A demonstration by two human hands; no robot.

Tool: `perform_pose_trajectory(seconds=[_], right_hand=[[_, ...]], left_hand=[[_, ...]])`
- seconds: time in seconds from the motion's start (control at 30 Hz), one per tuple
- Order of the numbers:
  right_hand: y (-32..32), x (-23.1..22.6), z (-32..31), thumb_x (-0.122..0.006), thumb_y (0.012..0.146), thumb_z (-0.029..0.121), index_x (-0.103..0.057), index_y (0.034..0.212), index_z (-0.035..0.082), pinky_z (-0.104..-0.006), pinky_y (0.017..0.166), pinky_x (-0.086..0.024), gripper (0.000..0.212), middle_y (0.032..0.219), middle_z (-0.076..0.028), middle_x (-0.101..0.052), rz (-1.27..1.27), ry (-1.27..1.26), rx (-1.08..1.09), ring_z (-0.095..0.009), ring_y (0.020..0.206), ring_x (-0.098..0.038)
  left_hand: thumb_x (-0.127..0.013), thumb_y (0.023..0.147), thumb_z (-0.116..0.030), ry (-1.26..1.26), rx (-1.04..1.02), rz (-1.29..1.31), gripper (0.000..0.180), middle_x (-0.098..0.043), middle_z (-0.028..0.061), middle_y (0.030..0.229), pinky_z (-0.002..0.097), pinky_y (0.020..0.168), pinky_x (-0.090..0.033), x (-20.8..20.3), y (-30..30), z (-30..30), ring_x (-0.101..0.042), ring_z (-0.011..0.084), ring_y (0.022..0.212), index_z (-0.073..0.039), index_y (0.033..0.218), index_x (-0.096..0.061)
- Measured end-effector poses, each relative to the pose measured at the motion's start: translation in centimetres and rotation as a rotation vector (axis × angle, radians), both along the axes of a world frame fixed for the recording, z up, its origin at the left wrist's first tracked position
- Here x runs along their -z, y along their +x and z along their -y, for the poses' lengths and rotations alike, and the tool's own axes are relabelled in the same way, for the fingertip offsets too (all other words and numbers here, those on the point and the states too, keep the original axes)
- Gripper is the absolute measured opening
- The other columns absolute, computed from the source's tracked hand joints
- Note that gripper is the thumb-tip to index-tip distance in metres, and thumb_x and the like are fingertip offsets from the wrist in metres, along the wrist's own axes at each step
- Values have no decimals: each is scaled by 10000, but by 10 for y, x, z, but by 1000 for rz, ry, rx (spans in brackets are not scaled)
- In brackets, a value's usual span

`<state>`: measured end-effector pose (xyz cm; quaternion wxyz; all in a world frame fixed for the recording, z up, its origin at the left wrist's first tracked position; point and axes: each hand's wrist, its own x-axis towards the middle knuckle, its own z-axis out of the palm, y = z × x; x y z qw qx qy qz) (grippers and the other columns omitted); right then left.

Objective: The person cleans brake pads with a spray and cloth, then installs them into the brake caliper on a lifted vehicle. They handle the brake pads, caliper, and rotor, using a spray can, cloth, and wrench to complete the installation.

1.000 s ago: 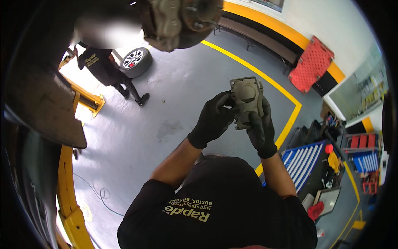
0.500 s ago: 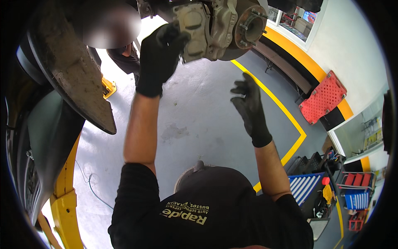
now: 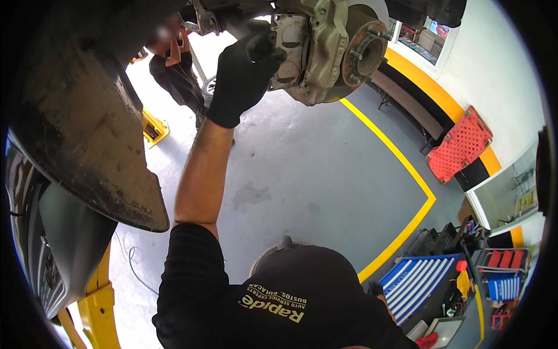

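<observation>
At the top of the view, a grey metal brake caliper [image 3: 322, 55] sits over the brake disc, beside a rusty wheel hub [image 3: 365, 55] with bare studs. My left hand [image 3: 244, 75], in a black glove, is raised to the caliper's left side. Its fingers are curled against the edge of a plate [image 3: 289, 49] with round marks; part of the grip is hidden behind the hand. My right hand [image 3: 376, 289], also gloved in black, is low at the right beside my body, close to a blue-and-white slatted panel [image 3: 415, 288]. Its fingers are mostly hidden.
A dirty wheel-arch liner [image 3: 87, 139] hangs at the left, above a yellow lift post [image 3: 99, 308]. Another person [image 3: 177, 75] stands beyond it. A red creeper board [image 3: 462, 145] leans on the right wall near a bench [image 3: 407, 102]. A hose [image 3: 133, 262] lies on the floor.
My right hand has dropped from mid-air below the hub to low at my right side. My left hand stays at the caliper, which now appears slightly lower and further right.
</observation>
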<state>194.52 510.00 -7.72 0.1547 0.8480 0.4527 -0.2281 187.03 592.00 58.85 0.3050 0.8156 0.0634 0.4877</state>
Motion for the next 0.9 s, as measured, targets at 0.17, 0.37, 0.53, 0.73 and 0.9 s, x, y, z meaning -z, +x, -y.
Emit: perform_pose_trajectory(seconds=[0.17,0.37,0.53,0.73,0.9], right_hand=[[-54,-13,-26,-686,987,379,-726,1133,64,-483,881,-556,351,997,-158,-751,-554,-80,727,-324,979,-718],[-60,-1,-74,-693,978,384,-726,1095,79,-454,789,-571,328,913,-136,-737,-702,162,868,-295,881,-723],[9,-45,-144,-664,990,348,-676,996,126,-351,601,-540,223,806,-46,-629,-960,844,1434,-200,669,-652],[60,-76,-168,-670,996,240,-662,1143,63,-407,670,-579,230,948,-105,-678,-875,795,1444,-244,769,-682],[46,-36,-133,-722,966,270,-687,1083,60,-414,608,-576,243,860,-115,-654,-935,560,1498,-262,657,-656]], left_hand=[[-805,914,-245,169,-75,-56,325,-710,32,840,278,676,-506,-28,17,40,-600,90,715,28,1068,-720],[-813,900,-239,53,-5,-4,353,-712,44,856,289,698,-517,-19,31,42,-609,100,739,30,1108,-717],[-805,908,-212,115,13,-71,365,-720,49,878,286,713,-522,-20,22,28,-613,97,762,32,1161,-709],[-771,941,-175,122,27,-54,332,-753,94,946,312,770,-552,-23,30,36,-665,126,822,25,1195,-696],[-730,972,-151,92,48,-15,380,-747,132,957,363,768,-562,-11,35,33,-697,214,821,16,1295,-621]])
